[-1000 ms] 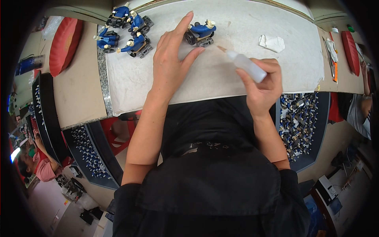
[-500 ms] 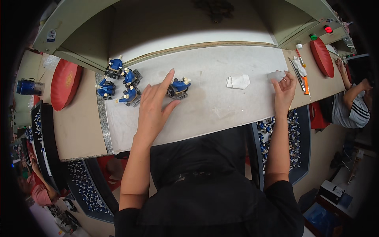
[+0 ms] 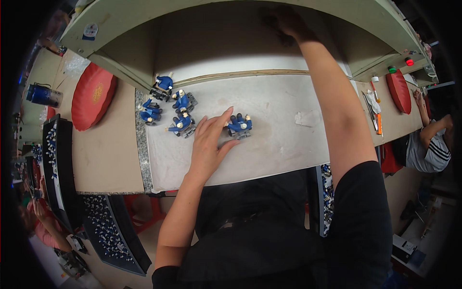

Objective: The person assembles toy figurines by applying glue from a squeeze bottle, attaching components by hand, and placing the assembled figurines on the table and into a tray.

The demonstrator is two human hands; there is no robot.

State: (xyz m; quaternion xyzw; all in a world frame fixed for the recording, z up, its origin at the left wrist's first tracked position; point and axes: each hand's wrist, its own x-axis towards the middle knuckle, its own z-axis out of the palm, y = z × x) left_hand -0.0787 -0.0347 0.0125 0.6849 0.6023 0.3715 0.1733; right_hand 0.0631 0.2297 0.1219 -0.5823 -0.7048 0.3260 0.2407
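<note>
My left hand (image 3: pixel 208 147) rests over the white worktop with its fingers stretched and thumb apart. Just right of its fingertips sits a toy figure (image 3: pixel 239 125) in blue, with a pale head and dark and grey wheeled parts; whether the fingers touch it I cannot tell. Left of this hand several similar toy figures (image 3: pixel 181 122) stand grouped. My right arm stretches up into the shelf recess, where my right hand (image 3: pixel 288 21) is at a dark cluster of small parts (image 3: pixel 269 20). Shadow hides those fingers. A crumpled white paper (image 3: pixel 308 119) lies near the right forearm.
The shelf's front edge (image 3: pixel 231 73) runs behind the worktop. Red oval trays (image 3: pixel 94 98) (image 3: pixel 399 91) flank it, with an orange-handled tool (image 3: pixel 378 123) at right. Bins of toy figures (image 3: pixel 108 231) stand low on both sides. Other people sit at far left and right.
My right hand has gone from a small whitish item at the worktop's right up into the recess. That item no longer shows. The whole view has shifted; the nearest toy figure looks turned.
</note>
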